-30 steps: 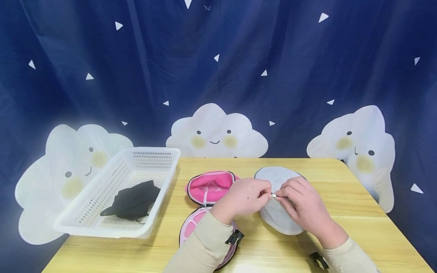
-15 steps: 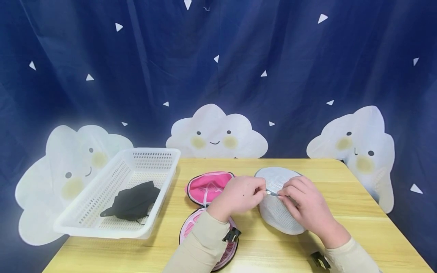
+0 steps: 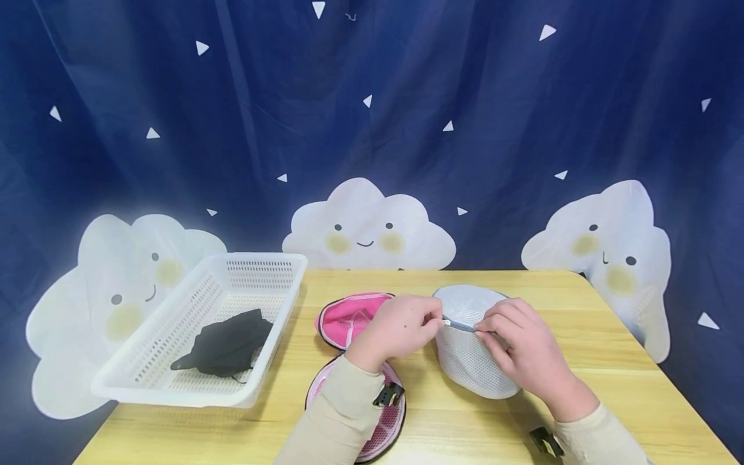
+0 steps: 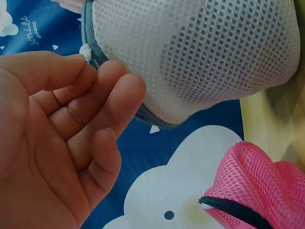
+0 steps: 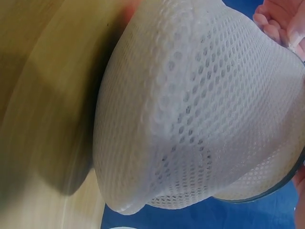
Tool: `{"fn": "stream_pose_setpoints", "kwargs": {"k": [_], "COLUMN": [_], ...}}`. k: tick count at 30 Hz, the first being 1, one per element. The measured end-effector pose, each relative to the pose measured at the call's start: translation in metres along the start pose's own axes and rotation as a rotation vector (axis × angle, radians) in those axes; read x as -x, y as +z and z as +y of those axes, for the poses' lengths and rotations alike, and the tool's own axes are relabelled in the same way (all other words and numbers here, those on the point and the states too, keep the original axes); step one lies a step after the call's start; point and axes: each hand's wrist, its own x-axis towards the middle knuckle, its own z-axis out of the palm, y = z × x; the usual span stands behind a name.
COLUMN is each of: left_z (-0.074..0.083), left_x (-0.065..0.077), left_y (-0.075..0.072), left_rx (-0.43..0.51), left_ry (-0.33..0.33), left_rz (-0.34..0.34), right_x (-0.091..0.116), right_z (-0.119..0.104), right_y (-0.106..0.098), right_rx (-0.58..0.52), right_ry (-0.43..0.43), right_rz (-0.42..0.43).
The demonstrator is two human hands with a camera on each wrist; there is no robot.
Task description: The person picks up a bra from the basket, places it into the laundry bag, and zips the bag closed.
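Observation:
A white mesh laundry bag [image 3: 476, 371] with a grey-blue zipper [image 3: 463, 325] round its top stands on the table. At the zipper's left part, my left hand [image 3: 403, 328] pinches the small white zipper pull [image 4: 86, 51] between thumb and index finger; its other fingers are loosely bent in the left wrist view. My right hand [image 3: 523, 352] pinches the zipper edge farther right. The mesh side [image 5: 200, 109] fills much of the right wrist view, where only a bit of the right hand [image 5: 300, 191] shows at the edge.
Left of the white bag lies an unzipped pink mesh bag [image 3: 338, 326], its lid folded back, partly under my left forearm. A white perforated basket [image 3: 296, 274] at the left holds a black cloth item [image 3: 232, 342]. A blue cloud-print curtain [image 3: 372, 129] hangs behind the wooden table [image 3: 610, 361].
My left hand has moved left, away from the right hand, taking the zipper pull along. More of the zipper shows between the hands. My right hand has barely shifted.

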Motion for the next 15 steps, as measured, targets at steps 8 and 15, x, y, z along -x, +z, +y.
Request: {"fn": "stream_pose_setpoints", "kwargs": {"k": [8, 15], "left_z": [0.0042, 0.0066], "left_x": [-0.0011, -0.0009], "left_y": [-0.0004, 0.0003], "left_rx": [0.036, 0.045], "left_ry": [0.019, 0.012], "left_rz": [-0.034, -0.046], "right_x": [0.0025, 0.003], "right_z": [0.0027, 0.0044], "right_y": [-0.0021, -0.0016], "right_rx": [0.015, 0.016], "right_ry": [0.035, 0.027], "right_rz": [-0.004, 0.001]}}
